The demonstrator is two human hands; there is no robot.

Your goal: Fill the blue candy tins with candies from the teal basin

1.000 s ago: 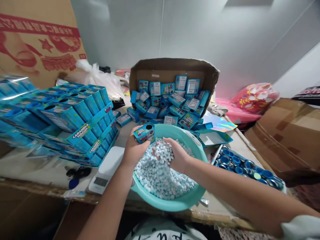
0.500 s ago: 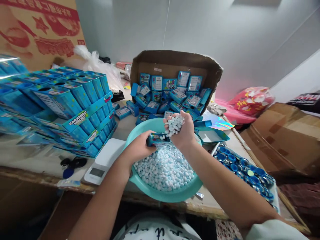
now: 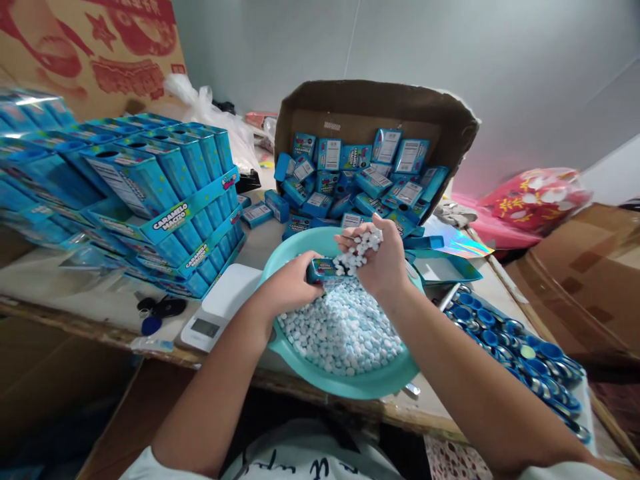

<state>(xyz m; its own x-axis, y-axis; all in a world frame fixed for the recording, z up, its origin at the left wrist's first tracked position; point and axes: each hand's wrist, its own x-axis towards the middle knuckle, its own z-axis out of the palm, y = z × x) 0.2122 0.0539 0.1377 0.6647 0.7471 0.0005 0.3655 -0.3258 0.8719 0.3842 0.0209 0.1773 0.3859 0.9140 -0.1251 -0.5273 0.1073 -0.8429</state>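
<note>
My left hand [image 3: 295, 283] grips a small blue candy box [image 3: 323, 269], which lies tilted on its side above the basin with its end toward my other hand. My right hand [image 3: 387, 267] is cupped palm up, holding a heap of small white and pale blue candies [image 3: 361, 248]. Some of these spill from its edge at the box's end; the opening itself is hard to make out. Beneath both hands, a turquoise basin [image 3: 320, 385] is filled with the same loose candies [image 3: 345, 333].
Behind the basin, a tipped carton [image 3: 450, 113] holds many blue boxes. Stacked display trays [image 3: 170, 220] of boxes stand left, beside a white kitchen scale [image 3: 233, 293]. To the right are an open blue tray [image 3: 445, 268] and a bin of blue-and-silver pieces [image 3: 520, 353].
The candies in my right palm have spread out and thinned, with more sliding toward the box. The whole view has shifted, so things appear further right.
</note>
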